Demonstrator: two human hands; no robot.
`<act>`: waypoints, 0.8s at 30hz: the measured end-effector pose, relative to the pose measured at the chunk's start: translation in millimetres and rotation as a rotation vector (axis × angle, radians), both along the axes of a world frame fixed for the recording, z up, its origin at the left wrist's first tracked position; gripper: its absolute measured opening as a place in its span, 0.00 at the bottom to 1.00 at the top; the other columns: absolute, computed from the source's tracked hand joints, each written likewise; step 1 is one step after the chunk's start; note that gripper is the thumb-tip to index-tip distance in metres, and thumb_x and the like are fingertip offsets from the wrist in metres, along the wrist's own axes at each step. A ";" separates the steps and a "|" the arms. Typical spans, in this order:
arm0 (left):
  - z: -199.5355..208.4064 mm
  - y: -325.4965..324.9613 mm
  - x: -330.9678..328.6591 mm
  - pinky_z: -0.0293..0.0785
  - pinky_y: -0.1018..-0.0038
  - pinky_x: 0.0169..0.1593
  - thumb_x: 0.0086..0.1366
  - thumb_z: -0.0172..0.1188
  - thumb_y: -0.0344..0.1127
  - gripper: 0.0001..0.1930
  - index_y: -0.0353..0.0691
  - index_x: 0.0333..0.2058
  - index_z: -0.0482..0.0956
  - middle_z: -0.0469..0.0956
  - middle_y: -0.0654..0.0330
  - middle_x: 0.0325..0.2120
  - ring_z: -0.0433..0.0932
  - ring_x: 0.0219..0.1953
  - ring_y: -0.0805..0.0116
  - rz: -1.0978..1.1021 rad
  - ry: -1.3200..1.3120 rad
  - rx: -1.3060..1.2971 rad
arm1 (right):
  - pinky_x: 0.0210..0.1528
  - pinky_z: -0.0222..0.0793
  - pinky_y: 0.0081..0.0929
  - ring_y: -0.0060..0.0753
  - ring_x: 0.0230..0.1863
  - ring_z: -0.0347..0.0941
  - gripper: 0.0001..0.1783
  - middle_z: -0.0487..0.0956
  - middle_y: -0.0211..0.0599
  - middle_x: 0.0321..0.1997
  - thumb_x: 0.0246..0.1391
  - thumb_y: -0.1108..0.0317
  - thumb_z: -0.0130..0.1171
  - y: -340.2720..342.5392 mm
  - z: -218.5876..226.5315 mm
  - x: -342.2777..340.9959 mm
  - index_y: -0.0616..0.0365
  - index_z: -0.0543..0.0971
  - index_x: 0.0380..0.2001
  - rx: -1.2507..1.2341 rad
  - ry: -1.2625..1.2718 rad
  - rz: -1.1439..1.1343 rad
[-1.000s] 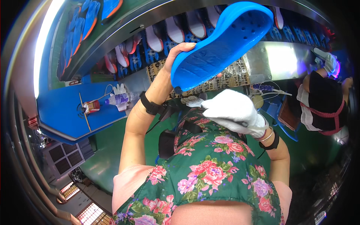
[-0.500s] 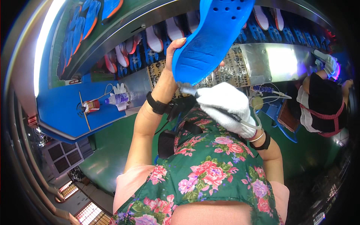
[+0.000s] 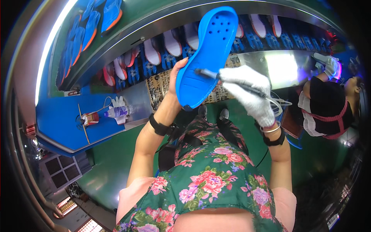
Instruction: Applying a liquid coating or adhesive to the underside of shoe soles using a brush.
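Observation:
A blue shoe sole point(image 3: 215, 46), with round holes toward its far end and grooves at its near end, is held up over the workbench. My bare left hand point(image 3: 174, 79) grips its left edge, the thumb showing and the other fingers hidden behind it. My right hand point(image 3: 249, 88), in a white knitted glove, is closed round a brush point(image 3: 208, 73) with a thin tube at its back end. The dark brush tip lies over the inner face of the sole, near the middle; whether it touches is hard to tell. Something dark shows at the sole's near tip.
Behind the sole, white-topped shoe pieces point(image 3: 152, 52) and blue parts line a conveyor. More blue soles point(image 3: 112, 16) lie on an upper shelf at left. A blue side table point(image 3: 58, 116) holds a bottle point(image 3: 116, 112) and a red can point(image 3: 91, 118). Another person point(image 3: 328, 102) works at right.
The sole has come lower and nearer to me. My right hand has moved the brush from the sole's near tip to over the middle of its inner face.

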State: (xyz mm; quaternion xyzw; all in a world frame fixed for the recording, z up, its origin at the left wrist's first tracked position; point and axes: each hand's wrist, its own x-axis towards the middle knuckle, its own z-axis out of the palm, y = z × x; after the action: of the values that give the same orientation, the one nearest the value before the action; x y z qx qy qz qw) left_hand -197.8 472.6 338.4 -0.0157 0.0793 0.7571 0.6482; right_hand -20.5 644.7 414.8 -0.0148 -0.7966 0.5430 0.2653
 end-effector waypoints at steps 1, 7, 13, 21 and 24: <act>-3.4 0.1 4.5 0.71 0.36 0.58 0.67 0.47 0.64 0.45 0.33 0.71 0.53 0.64 0.36 0.64 0.71 0.58 0.26 -0.055 0.100 0.055 | 0.47 0.78 0.32 0.34 0.43 0.82 0.12 0.86 0.42 0.41 0.51 0.77 0.68 10.4 2.2 -2.9 0.60 0.86 0.41 0.050 0.005 -0.045; -4.6 -2.5 30.3 0.71 0.37 0.57 0.66 0.48 0.62 0.44 0.35 0.71 0.55 0.66 0.37 0.63 0.72 0.56 0.27 -0.128 0.005 0.054 | 0.45 0.77 0.33 0.41 0.42 0.82 0.17 0.85 0.41 0.43 0.49 0.80 0.67 49.8 -7.1 -24.3 0.58 0.85 0.44 0.585 0.309 -0.272; -14.4 -18.0 9.0 0.75 0.42 0.57 0.69 0.46 0.61 0.42 0.35 0.70 0.56 0.69 0.38 0.62 0.73 0.56 0.27 0.011 0.002 -0.092 | 0.42 0.76 0.31 0.37 0.40 0.82 0.16 0.85 0.38 0.41 0.49 0.79 0.69 -35.4 -24.3 12.8 0.54 0.86 0.43 0.079 0.110 0.218; 69.7 -46.3 -14.8 0.82 0.44 0.50 0.49 0.71 0.70 0.67 0.33 0.73 0.43 0.53 0.35 0.69 0.71 0.58 0.28 0.204 0.503 0.205 | 0.40 0.78 0.22 0.32 0.42 0.82 0.12 0.84 0.49 0.47 0.51 0.84 0.61 -4.9 -39.4 53.2 0.70 0.83 0.41 -0.921 0.071 -0.203; 95.8 -30.0 -73.5 0.84 0.47 0.47 0.53 0.68 0.70 0.65 0.33 0.72 0.41 0.48 0.35 0.70 0.70 0.58 0.27 0.204 0.526 0.387 | 0.41 0.77 0.22 0.30 0.43 0.81 0.14 0.85 0.47 0.47 0.52 0.83 0.62 -8.2 -63.2 56.9 0.68 0.84 0.43 -0.890 -0.103 -0.230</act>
State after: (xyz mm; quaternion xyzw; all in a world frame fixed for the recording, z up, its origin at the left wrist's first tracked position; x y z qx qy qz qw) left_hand -271.3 442.6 434.2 0.2956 0.0966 0.7973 0.5173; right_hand 36.4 636.4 351.5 -0.2426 -0.4912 0.7979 0.2516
